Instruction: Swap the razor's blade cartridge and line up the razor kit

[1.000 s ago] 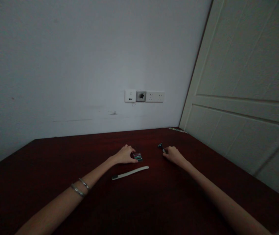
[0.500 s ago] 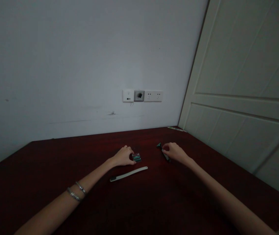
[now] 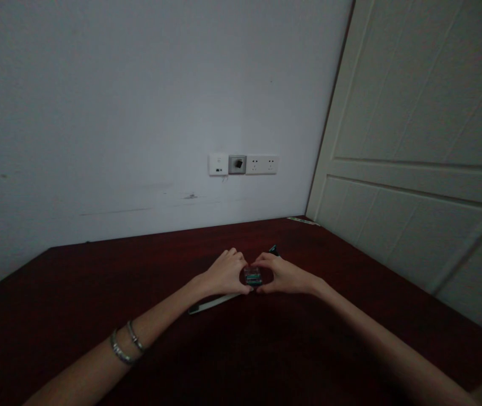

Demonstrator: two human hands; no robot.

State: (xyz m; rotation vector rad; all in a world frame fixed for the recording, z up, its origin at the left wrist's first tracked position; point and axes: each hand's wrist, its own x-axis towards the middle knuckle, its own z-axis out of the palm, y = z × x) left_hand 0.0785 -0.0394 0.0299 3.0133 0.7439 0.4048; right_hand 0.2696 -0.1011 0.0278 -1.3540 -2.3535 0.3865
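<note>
A small clear plastic case [image 3: 253, 276] with green razor cartridges inside sits on the dark red table between my hands. My left hand [image 3: 223, 273] is closed on its left side, thumb at the near edge and fingers at the far edge. From the right, my right hand [image 3: 288, 275] curves its thumb and forefinger around the case, fingertips at its far and near edges. Behind the right hand lies a razor [image 3: 274, 250]; only its dark green head end shows. A thin white strip-like tool [image 3: 215, 303] with a dark end lies below my left hand, its right end partly covered.
The dark red table [image 3: 139, 270] meets a grey-white wall bearing sockets and switch plates [image 3: 243, 164]. A pale panelled door [image 3: 414, 169] borders its right side. A narrow printed strip [image 3: 303, 220] lies in the far right corner.
My right hand has let go of the razor and moved left to the case. My left hand has shifted right with the case, now covering part of the white tool.
</note>
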